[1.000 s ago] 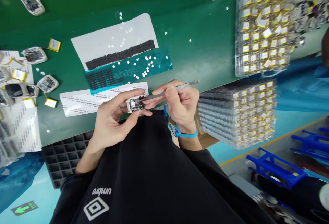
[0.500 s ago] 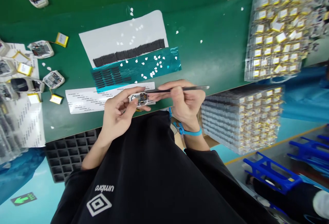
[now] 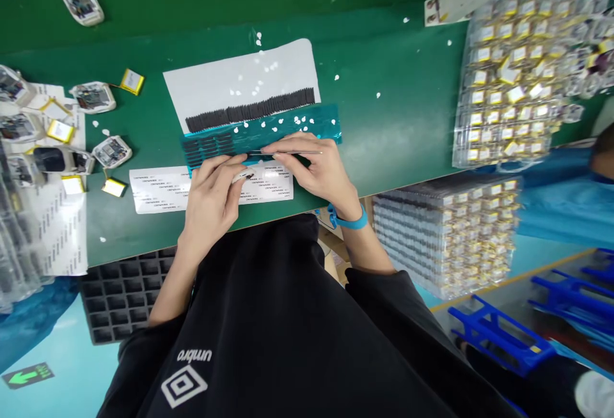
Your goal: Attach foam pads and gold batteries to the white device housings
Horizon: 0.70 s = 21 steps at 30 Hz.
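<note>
My left hand (image 3: 210, 204) is shut on a small white-cased circuit board module (image 3: 244, 176), which is mostly hidden by my fingers. My right hand (image 3: 316, 170) holds slim steel tweezers (image 3: 292, 152) level, with their tips next to the module and above a teal film sheet (image 3: 261, 130). White dots are scattered on that film. Beneath my hands lies a printed white label sheet (image 3: 211, 191). Rows of black strips (image 3: 249, 110) sit on a white backing sheet (image 3: 240, 76) just beyond the film.
Open modules and yellow pouch batteries (image 3: 112, 153) lie on the green bench (image 3: 384, 92) to the left. Bagged battery stacks (image 3: 508, 79) fill the right side, with more (image 3: 446, 232) below the bench edge. A black grid tray (image 3: 125, 290) sits under the edge near my left arm.
Both hands have dropped lower, over the film and label sheet. The module is now mostly covered by my left fingers, and the tweezers lie flatter. The view has shifted slightly.
</note>
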Each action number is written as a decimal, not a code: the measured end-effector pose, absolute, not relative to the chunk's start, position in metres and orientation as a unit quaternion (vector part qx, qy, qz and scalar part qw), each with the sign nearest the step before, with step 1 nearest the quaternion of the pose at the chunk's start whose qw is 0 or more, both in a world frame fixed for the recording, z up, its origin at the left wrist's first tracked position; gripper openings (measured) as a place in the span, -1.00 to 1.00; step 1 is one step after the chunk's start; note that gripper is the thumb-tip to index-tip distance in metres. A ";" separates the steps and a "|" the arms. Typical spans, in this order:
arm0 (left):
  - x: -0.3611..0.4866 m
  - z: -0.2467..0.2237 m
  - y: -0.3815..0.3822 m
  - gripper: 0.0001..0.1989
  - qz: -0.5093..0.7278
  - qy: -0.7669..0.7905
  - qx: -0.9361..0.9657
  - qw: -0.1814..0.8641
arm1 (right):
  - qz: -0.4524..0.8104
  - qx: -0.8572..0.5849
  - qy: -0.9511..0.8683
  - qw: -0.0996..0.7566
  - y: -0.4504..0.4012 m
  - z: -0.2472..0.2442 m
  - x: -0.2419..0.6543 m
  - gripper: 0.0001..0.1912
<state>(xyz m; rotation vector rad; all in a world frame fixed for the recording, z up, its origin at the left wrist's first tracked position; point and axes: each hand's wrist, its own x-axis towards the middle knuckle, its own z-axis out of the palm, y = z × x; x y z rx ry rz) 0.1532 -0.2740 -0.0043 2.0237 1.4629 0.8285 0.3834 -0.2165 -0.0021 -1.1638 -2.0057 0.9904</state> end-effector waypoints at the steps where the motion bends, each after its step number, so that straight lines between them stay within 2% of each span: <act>1: 0.154 -0.006 -0.273 -0.78 0.305 0.537 0.747 0.247 | 0.378 -0.439 -0.758 0.301 -0.216 -0.002 0.383 -0.72; 6: 0.158 -0.014 -0.268 -0.78 0.286 0.531 0.763 0.233 | 0.340 -0.422 -0.788 0.294 -0.215 -0.006 0.375 -0.72; 11: 0.157 0.001 -0.272 -0.82 0.280 0.509 0.787 0.208 | 0.293 -0.464 -0.748 0.374 -0.213 0.006 0.370 -0.73; 13: 0.156 0.018 -0.279 -0.83 0.334 0.467 0.787 0.224 | 0.292 -0.467 -0.727 0.410 -0.216 0.015 0.369 -0.75; 16: 0.151 0.039 -0.282 -0.82 0.506 0.511 0.621 0.312 | 0.289 -0.463 -0.702 0.457 -0.226 0.026 0.366 -0.75; 18: 0.142 0.038 -0.273 -0.91 0.581 0.553 0.467 0.372 | 0.273 -0.452 -0.695 0.488 -0.234 0.031 0.363 -0.76; 21: 0.128 0.018 -0.252 -0.74 0.549 0.516 0.371 0.542 | 0.222 -0.366 -0.746 0.511 -0.241 0.037 0.357 -0.74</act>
